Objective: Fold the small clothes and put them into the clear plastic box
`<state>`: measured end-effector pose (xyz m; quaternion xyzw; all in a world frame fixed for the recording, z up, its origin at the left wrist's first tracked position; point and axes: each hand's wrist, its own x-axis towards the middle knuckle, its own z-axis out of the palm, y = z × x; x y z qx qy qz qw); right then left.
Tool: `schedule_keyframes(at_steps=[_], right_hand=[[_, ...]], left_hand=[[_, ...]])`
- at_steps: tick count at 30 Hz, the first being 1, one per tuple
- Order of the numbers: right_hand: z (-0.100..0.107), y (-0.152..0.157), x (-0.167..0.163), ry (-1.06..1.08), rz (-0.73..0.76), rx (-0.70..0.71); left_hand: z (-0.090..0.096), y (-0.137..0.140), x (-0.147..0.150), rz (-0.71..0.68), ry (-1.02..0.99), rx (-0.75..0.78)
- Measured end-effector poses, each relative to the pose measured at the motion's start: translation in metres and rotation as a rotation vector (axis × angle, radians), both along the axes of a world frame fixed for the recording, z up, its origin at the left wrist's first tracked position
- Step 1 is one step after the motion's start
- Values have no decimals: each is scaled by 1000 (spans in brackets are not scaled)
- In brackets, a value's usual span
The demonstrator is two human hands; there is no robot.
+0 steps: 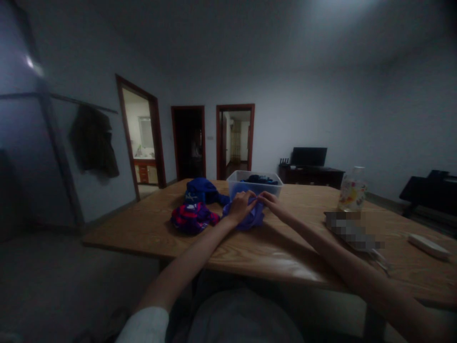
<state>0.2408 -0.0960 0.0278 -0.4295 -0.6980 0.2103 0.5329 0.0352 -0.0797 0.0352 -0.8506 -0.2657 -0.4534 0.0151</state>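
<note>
My left hand and my right hand meet over a crumpled purple cloth item near the middle of the table. The fingers of both hands are pinched together at its upper edge. Whether it is a cap or another soft garment I cannot tell. To its left lies a red and purple patterned cloth item with a rounded, cap-like shape. Just behind that one sits a blue cloth item, also rounded. A clear plastic bin stands right behind my hands, with dark and blue cloth inside.
On the right of the wooden table are a flower-patterned bottle, a blurred-out packet and a white oblong object. A television stands by the far wall; a dark jacket hangs at left.
</note>
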Motion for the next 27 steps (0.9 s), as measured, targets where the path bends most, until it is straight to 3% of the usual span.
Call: schedule_keyframes(at_steps=[27], right_hand=[[-6,6,0,47,25,-47]], left_hand=[[0,0,0,13,5,2]])
